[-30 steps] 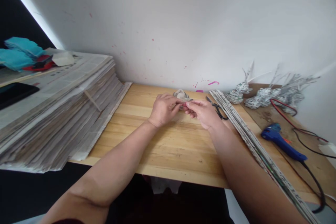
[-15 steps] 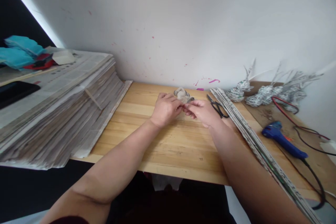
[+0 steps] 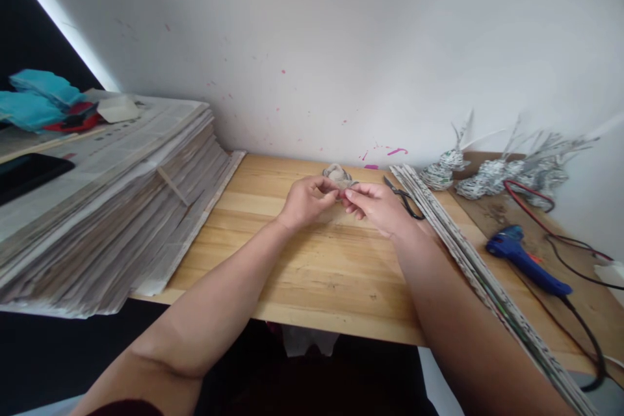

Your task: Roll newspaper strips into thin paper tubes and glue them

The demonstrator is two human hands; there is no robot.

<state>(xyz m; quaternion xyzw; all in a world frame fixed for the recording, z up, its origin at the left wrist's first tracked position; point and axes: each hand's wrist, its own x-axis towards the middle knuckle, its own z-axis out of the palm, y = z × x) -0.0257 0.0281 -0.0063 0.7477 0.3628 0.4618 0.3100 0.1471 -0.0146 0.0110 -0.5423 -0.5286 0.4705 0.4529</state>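
Over the middle of the wooden table (image 3: 302, 273), my left hand (image 3: 309, 200) and my right hand (image 3: 370, 205) meet fingertip to fingertip. Both are closed in a pinch, thumbs against fingers. What sits between the fingertips is too small and too covered to make out. Just behind them lies a small greyish-beige bundle (image 3: 336, 173), partly hidden by my hands; whether my fingers touch it I cannot tell. Black-handled scissors (image 3: 407, 198) lie just right of my right hand.
Long rolled newspaper sticks (image 3: 468, 260) run along the right. Beyond them are a blue glue gun (image 3: 529, 260) with its cable and several woven paper pieces (image 3: 487, 175). A tall newspaper stack (image 3: 121, 208) fills the left, carrying a phone (image 3: 34, 172) and blue cloth-like items (image 3: 41, 97).
My left hand has shifted slightly, with its thumb and fingers now curled in a rounder pinch. The right hand has barely moved. Slightly more of the bundle's left side shows.
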